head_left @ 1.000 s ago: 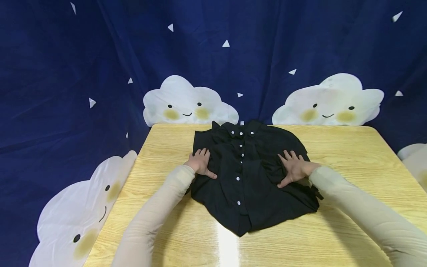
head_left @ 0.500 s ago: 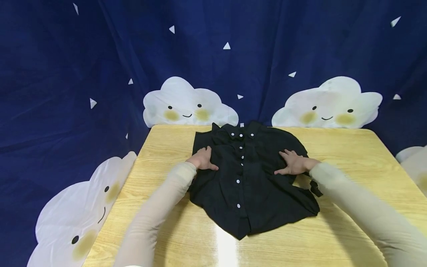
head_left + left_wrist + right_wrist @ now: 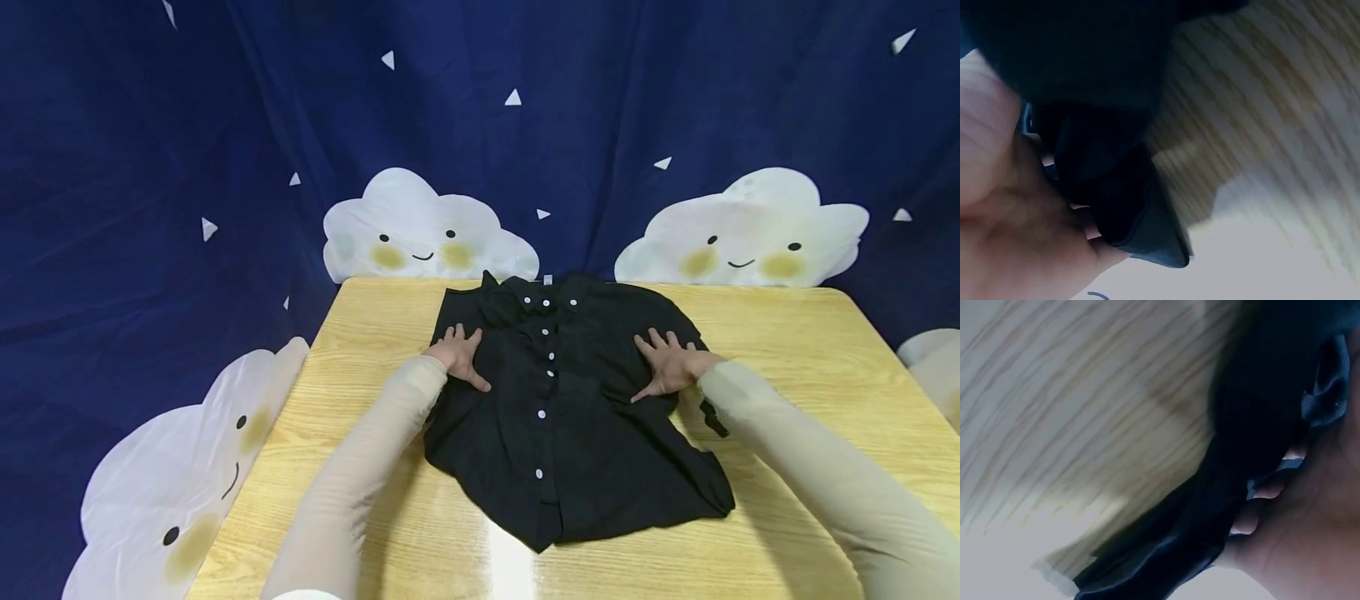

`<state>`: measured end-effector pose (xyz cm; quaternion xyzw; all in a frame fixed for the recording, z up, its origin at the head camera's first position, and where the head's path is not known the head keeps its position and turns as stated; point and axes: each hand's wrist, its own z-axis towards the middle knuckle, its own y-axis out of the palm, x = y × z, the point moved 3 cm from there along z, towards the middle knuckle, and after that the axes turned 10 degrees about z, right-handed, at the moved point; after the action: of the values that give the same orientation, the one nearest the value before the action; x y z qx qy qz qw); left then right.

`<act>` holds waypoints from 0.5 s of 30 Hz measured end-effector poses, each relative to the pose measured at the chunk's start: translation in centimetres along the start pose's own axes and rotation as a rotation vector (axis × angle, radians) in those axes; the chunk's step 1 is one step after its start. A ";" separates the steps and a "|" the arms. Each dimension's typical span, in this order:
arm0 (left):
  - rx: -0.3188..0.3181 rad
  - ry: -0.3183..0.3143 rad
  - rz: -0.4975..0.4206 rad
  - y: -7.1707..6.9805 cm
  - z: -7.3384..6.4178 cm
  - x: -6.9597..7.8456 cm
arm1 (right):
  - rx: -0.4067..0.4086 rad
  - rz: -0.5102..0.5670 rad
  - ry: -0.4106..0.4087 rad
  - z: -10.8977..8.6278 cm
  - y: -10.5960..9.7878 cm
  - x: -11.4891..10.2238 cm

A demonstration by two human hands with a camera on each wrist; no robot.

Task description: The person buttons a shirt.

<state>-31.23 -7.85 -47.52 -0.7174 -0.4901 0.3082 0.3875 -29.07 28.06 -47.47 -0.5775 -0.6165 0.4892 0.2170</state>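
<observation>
A black button-up shirt (image 3: 517, 433) lies front up on the wooden table (image 3: 360, 333), collar at the far edge and white buttons down its middle. On the shirt's left side rests my left hand (image 3: 459, 357), palm down with fingers spread. My right hand (image 3: 667, 363) lies likewise on the right side, fingers fanned out over the cloth. In the left wrist view dark cloth (image 3: 1091, 56) covers part of the fingers. The right wrist view shows dark folds (image 3: 1260, 394) beside the right palm, with some fingertips visible.
Behind the table hangs a dark blue curtain (image 3: 465, 100) with white triangles and smiling clouds (image 3: 742, 225). A small black strip (image 3: 712, 418) of cloth sticks out beside the right wrist. Bare wood shows around the shirt.
The right hand has moved slightly up and outward, and its fingers are spread again. The shirt's lower right part has smoothed out and its hem sits nearer to me. Left-hand fingers have fanned out.
</observation>
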 end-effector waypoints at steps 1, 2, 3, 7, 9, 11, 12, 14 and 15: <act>-0.002 0.003 0.004 0.0 0.0 -0.1 | 0.000 0.011 -0.004 -0.1 -0.1 0.1; -0.005 0.007 0.006 0.0 -0.1 -0.2 | 0.000 0.025 -0.009 -0.2 -0.2 0.2; -0.008 0.011 0.007 0.0 -0.1 -0.3 | -0.002 0.039 -0.016 -0.3 -0.3 0.4; -0.036 0.020 -0.012 0.1 -0.4 -0.9 | -0.026 0.116 -0.035 -0.6 -0.5 1.1; -0.049 0.019 -0.024 -0.2 -0.6 -1.0 | -0.029 0.128 -0.036 -0.6 -0.6 1.3; -0.041 0.031 -0.043 -0.6 -0.7 -1.0 | -0.007 0.119 -0.041 -0.7 -0.7 1.1; -0.025 0.046 -0.053 -0.8 -0.8 -0.9 | 0.009 0.119 -0.046 -0.6 -0.8 0.9; 0.017 0.079 -0.097 -1.3 -0.7 -0.7 | 0.047 0.126 -0.071 -0.6 -0.8 0.2; 0.046 0.097 -0.121 -1.5 -0.7 -0.6 | 0.066 0.135 -0.091 -0.5 -0.8 -0.2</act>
<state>-31.56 -8.21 -45.88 -0.6916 -0.5060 0.2603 0.4449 -28.98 28.18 -46.53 -0.5875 -0.5690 0.5485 0.1741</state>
